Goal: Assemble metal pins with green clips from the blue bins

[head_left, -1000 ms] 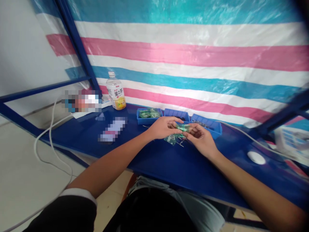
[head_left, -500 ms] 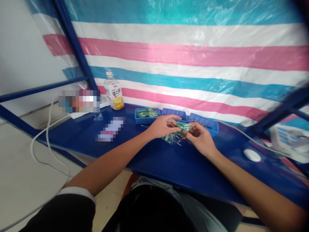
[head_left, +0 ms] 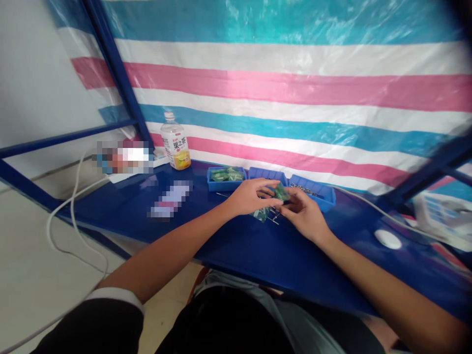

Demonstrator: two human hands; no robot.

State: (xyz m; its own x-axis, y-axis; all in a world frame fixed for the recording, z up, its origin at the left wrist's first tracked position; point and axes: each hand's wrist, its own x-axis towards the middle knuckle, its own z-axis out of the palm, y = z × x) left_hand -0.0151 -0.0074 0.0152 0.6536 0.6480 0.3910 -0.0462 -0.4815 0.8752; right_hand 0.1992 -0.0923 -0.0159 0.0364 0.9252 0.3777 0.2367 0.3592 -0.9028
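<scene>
My left hand [head_left: 251, 195] and my right hand [head_left: 303, 212] meet over the blue table [head_left: 228, 236], just in front of three small blue trays. Both pinch a small green part [head_left: 281, 192] held between their fingertips. Under the hands lies a little heap of green parts [head_left: 261, 214] with thin metal pins [head_left: 275, 220] beside it. The left tray [head_left: 225, 178] holds more green pieces, the middle tray [head_left: 267, 174] is partly hidden by my left hand, and the right tray [head_left: 315, 191] holds thin metal pins.
A drink bottle [head_left: 176, 147] stands at the back left near blurred items. White cables [head_left: 73, 206] hang off the left edge. A white oval object [head_left: 387, 239] lies at the right. A striped plastic sheet hangs behind, within blue frame bars [head_left: 121, 83].
Both hands stay together at the heap; the green part has been turned and gathered tighter between the fingertips. The view shifted slightly.
</scene>
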